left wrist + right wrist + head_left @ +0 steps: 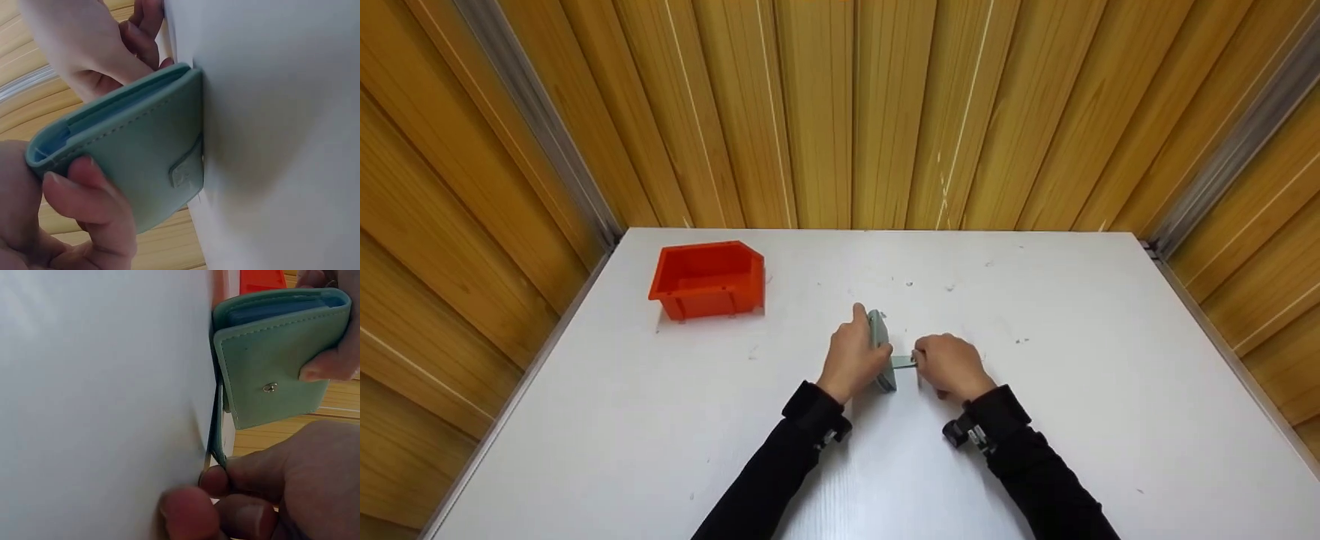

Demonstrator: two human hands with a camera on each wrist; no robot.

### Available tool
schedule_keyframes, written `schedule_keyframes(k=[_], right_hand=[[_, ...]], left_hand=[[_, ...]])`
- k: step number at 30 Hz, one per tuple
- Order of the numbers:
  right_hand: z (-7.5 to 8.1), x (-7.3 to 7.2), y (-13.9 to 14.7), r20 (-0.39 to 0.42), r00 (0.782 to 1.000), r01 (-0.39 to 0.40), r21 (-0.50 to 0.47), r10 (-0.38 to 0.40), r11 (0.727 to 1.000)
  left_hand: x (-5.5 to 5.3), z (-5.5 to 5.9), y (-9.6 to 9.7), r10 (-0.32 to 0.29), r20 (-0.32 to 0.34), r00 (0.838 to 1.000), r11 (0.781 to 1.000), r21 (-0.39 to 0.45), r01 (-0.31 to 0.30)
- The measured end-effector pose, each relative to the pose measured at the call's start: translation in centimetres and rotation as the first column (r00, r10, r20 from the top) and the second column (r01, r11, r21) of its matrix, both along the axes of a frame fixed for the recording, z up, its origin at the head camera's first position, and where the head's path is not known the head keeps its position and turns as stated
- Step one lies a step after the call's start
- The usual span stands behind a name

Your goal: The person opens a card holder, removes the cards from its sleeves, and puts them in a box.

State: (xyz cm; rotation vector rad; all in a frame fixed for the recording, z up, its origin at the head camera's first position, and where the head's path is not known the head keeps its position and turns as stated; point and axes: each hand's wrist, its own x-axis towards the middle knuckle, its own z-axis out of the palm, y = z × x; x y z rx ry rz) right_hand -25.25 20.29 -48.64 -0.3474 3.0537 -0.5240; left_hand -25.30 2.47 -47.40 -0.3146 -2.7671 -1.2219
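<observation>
A mint-green wallet [877,328] with a stitched edge stands on its side on the white table. My left hand [853,358] grips it between thumb and fingers at the spine end, seen close in the left wrist view. A metal snap stud [270,387] shows on one face. From the wallet's table-side edge the closure strap [217,430] sticks out, unfastened from the stud. My right hand [954,367] pinches the free end of this strap between thumb and forefinger. Bluish inner sleeves [275,312] show between the covers.
An orange-red open bin [709,300] sits at the table's back left. The white table [1072,420] meets wood-patterned panel walls [885,112] behind and at both sides.
</observation>
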Motion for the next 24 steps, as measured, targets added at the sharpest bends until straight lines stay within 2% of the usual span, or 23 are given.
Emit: schedule_keyframes(k=[4,9,11,14,16,18,21,24], right_hand=[[0.1,-0.1,0.1,0.01,1.0,-0.006,0.011,0.006,1.0],[0.2,-0.2,0.2,0.033,0.999,-0.001,0.019,0.0,1.0],[0.1,-0.1,0.2,0.037,0.999,-0.004,0.017,0.004,1.0],[0.0,0.1,0.2,0.029,0.999,-0.013,0.016,0.013,1.0],[0.0,0.2,0.1,0.024,1.0,-0.015,0.02,0.015,1.0],[0.0,0.2,0.1,0.021,1.0,-0.016,0.022,0.015,1.0],[0.0,0.1,0.1,0.027,1.0,-0.007,0.024,0.006,1.0],[0.1,0.0,0.0,0.03,1.0,-0.005,0.034,0.004,0.999]], left_hand=[[-0.2,0.3,-0.4,0.009,0.046,0.999,1.0,-0.021,-0.008],[-0.6,0.7,-1.5,0.008,0.161,0.987,0.998,-0.056,0.001],[-0.7,0.7,-2.2,0.013,0.22,0.975,0.996,-0.094,0.008],[-0.7,0.3,-3.1,0.046,0.246,0.968,0.979,-0.202,0.005],[-0.6,0.0,-3.2,0.07,0.212,0.975,0.962,-0.274,-0.009],[-0.4,-0.2,-2.9,0.08,0.127,0.989,0.942,-0.335,-0.033],[0.1,-0.5,-2.0,0.035,-0.022,0.999,0.918,-0.396,-0.041],[0.6,-0.9,-1.3,-0.012,-0.115,0.993,0.889,-0.456,-0.042]])
